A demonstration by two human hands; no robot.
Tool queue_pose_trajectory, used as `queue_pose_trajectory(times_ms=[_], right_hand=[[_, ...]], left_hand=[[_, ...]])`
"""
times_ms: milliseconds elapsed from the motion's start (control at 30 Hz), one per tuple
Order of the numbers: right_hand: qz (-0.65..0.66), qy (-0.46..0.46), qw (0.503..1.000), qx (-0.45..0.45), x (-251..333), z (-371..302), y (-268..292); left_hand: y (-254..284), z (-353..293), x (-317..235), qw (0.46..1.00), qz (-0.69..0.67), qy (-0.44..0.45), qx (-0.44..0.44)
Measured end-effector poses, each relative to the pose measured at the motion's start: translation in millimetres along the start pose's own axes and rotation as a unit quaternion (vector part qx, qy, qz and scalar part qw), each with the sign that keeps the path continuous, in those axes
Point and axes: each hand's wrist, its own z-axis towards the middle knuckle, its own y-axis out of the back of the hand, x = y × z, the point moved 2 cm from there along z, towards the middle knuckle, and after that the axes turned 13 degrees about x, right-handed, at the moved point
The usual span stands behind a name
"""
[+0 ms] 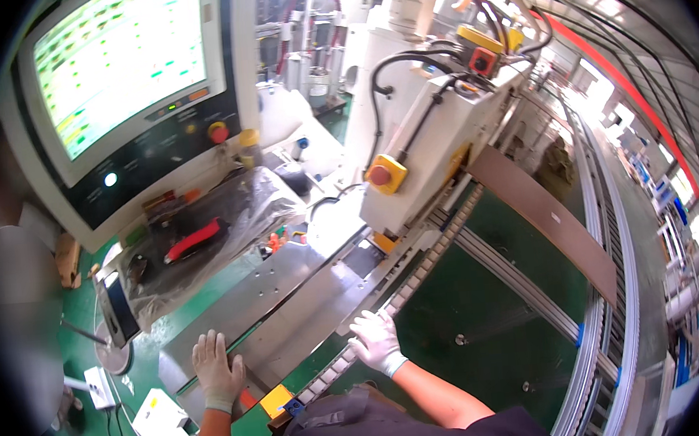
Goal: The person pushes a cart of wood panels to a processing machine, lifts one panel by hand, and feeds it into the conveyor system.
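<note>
Both of my hands wear pale work gloves. My left hand (pixel 218 371) lies flat on the near end of a grey metal machine table (pixel 281 336), its fingers stretched out and holding nothing. Farther right, my right hand (pixel 377 340) rests at the edge of a chain conveyor track (pixel 407 289), fingers apart and slightly bent, with nothing seen in its grasp. The track runs diagonally up to a large white machine (pixel 421 144). A yellow block (pixel 276 401) sits at the track's near end, between my forearms.
A control panel with a lit screen (pixel 120 64) stands at the upper left. Below it, a red-handled tool (pixel 195 240) lies on plastic sheeting (pixel 263 193). The machine carries a red stop button (pixel 380 174). A long brown board (pixel 548 220) spans toward metal rails (pixel 607 313) at right.
</note>
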Motion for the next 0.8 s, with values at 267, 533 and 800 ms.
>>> queue_pose_trajectory(times_ms=[267,533,800], right_hand=[[-0.03,0.049,0.997,-0.056,-3,1,-13],[0.119,-0.015,0.992,-0.028,-4,7,-10],[0.208,0.146,0.954,-0.158,37,143,124]], left_hand=[[2,2,9,1.0,0.015,-0.014,-0.007],[12,-7,9,0.999,-0.001,-0.013,-0.04],[2,-6,29,0.99,-0.133,0.03,-0.039]])
